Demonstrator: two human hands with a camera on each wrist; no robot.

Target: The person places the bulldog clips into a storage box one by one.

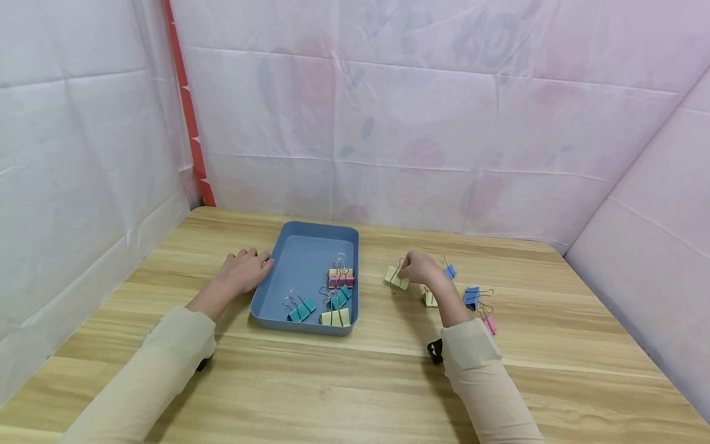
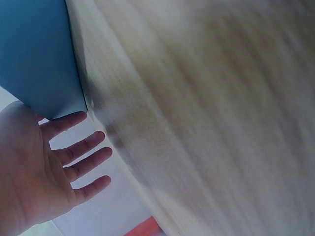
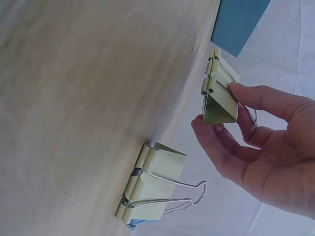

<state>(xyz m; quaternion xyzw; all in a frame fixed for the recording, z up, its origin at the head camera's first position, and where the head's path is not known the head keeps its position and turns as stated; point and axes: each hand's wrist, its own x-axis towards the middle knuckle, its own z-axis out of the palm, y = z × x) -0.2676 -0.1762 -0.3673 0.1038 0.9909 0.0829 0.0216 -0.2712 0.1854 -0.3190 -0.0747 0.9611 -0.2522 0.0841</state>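
Note:
My right hand [image 1: 423, 269] pinches a pale yellow binder clip [image 3: 221, 91] between thumb and fingers, just off the table to the right of the tray. Below it in the right wrist view, a second yellow binder clip [image 3: 157, 182] stands on the wood with its wire handles out. My left hand [image 1: 244, 270] rests at the left side of the blue tray [image 1: 265, 296], fingers spread and fairly straight in the left wrist view, touching the tray's edge. Inside the tray lie teal binder clips [image 1: 302, 309], a pink binder clip [image 1: 341, 279] and yellow binder clips [image 1: 335, 317].
Blue binder clips [image 1: 471, 297] and a pink binder clip [image 1: 489, 324] lie on the wooden table [image 1: 333, 388] right of my right hand. Another blue binder clip [image 1: 450, 271] lies behind that hand. White sheeting [image 1: 410, 123] walls the table at the back and both sides.

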